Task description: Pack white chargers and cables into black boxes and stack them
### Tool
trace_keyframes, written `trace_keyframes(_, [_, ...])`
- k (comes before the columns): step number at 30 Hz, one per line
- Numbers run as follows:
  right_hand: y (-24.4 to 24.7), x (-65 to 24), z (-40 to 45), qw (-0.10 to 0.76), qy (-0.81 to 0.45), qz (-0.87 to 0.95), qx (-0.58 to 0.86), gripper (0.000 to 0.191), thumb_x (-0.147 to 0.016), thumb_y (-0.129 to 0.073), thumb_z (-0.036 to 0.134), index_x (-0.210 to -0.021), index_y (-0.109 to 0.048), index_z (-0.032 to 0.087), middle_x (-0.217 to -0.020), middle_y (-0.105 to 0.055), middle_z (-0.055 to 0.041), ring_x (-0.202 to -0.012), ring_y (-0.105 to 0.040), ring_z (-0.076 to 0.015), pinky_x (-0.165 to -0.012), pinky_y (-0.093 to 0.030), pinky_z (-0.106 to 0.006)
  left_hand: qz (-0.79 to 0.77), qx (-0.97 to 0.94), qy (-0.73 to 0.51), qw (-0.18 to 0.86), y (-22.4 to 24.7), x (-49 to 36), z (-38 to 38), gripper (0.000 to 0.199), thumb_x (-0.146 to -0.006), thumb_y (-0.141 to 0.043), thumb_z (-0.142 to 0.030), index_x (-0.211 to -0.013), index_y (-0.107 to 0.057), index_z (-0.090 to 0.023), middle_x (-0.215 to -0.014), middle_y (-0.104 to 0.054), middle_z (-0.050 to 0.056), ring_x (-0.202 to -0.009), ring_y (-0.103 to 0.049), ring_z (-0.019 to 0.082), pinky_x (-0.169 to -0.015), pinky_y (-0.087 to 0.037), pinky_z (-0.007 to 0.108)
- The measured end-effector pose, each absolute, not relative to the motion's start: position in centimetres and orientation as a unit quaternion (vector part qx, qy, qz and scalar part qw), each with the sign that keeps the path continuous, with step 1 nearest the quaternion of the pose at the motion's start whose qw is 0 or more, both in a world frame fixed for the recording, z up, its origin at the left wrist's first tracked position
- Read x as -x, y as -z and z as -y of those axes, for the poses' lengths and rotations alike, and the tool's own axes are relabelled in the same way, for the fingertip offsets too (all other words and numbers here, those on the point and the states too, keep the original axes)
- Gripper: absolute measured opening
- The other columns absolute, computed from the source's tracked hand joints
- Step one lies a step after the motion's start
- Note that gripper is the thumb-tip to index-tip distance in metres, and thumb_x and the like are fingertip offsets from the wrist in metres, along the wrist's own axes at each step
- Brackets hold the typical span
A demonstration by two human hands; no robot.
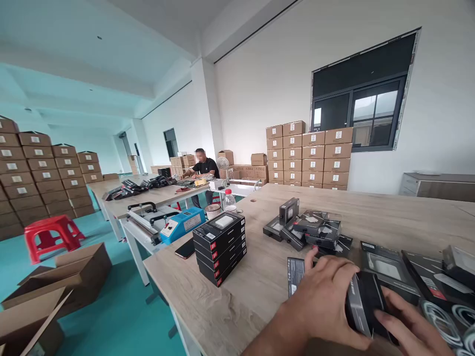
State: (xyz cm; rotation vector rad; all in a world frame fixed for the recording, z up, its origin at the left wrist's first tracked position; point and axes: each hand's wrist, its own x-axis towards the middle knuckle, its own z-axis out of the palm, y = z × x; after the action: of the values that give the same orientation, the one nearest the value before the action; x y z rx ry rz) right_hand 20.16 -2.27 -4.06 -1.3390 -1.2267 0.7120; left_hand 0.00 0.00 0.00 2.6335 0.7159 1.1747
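My left hand [322, 294] is closed around one side of a small black box [371, 299] with a grey face. On the box's other side are the fingers of my right hand [410, 324], so both hands grip it, low at the right of the table. Behind my left hand, part of another black box [296, 271] with fine print shows; the rest is hidden. Past my fingers lies a loose pile of small black boxes [311, 221]. Flatter packages with a white item pictured or set in them [388, 267] lie beyond the held box.
A neat stack of black boxes [219, 249] stands near the table's left edge, by a phone [184, 248]. Coiled white cables [441, 319] lie at right. A blue machine [182, 225] is on the adjoining table. A person [206, 165] sits farther back. Cartons [309, 153] line the wall.
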Motion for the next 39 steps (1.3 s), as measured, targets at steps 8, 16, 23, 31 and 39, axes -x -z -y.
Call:
trace_keyframes(8, [2.7,-19.8,2.5,0.635,-0.364,0.481,0.483,0.054,-0.067,-0.077,0.06,-0.107,-0.064,0.025,-0.101,-0.072,-0.0084,-0.082,-0.068,-0.0272,-0.06,-0.062,-0.037,-0.28,-0.85,-0.439,0.075,-0.7,-0.6,-0.6,0.09,-0.058,-0.08,-0.041,-0.137,-0.041,-0.026,-0.135,-0.052,0.011,-0.128,-0.046,0.032,-0.114,-0.029,0.047])
trace_keyframes(16, [2.2,-19.6,2.8,0.576,0.012,0.646,0.501,0.023,-0.093,-0.052,0.038,-0.096,-0.07,0.025,-0.143,-0.051,-0.0119,-0.129,-0.051,-0.0328,-0.103,-0.049,-0.052,-0.284,-0.87,-0.403,0.028,-0.7,-1.1,-1.0,0.083,-0.065,-0.071,-0.028,-0.14,-0.035,-0.022,-0.139,-0.05,0.013,-0.134,-0.041,0.032,-0.118,-0.021,0.051])
trace_keyframes(23, [2.7,-17.3,2.4,0.529,-0.149,0.647,0.529,0.038,-0.093,-0.048,0.056,-0.096,-0.074,0.028,-0.14,-0.054,-0.0084,-0.14,-0.038,-0.034,-0.116,-0.031,-0.059,-0.294,-0.874,-0.385,-0.04,-0.4,-1.5,-1.3,0.083,-0.066,-0.063,-0.018,-0.143,-0.033,-0.019,-0.142,-0.048,0.013,-0.137,-0.038,0.03,-0.119,-0.017,0.049])
trace_keyframes(31, [-0.5,-21.6,2.3,0.764,-0.4,0.318,0.393,0.035,-0.066,-0.082,0.042,-0.076,-0.055,0.024,-0.099,-0.072,-0.0019,-0.083,-0.068,-0.0198,-0.066,-0.056,-0.031,-0.434,-0.855,-0.282,0.025,-0.7,2.3,-3.7,0.095,-0.062,-0.074,-0.036,-0.148,-0.036,-0.023,-0.145,-0.048,0.015,-0.136,-0.04,0.038,-0.116,-0.023,0.056])
trace_keyframes(39, [-0.7,-22.2,2.3,0.725,-0.495,0.285,0.385,0.03,-0.063,-0.083,0.039,-0.081,-0.067,0.021,-0.08,-0.073,-0.0015,-0.068,-0.065,-0.0188,-0.053,-0.052,-0.028,-0.375,-0.626,-0.487,0.48,-1.2,1.0,-4.1,0.074,-0.075,-0.059,-0.056,-0.138,-0.049,-0.019,-0.136,-0.059,0.015,-0.128,-0.055,0.032,-0.109,-0.04,0.05])
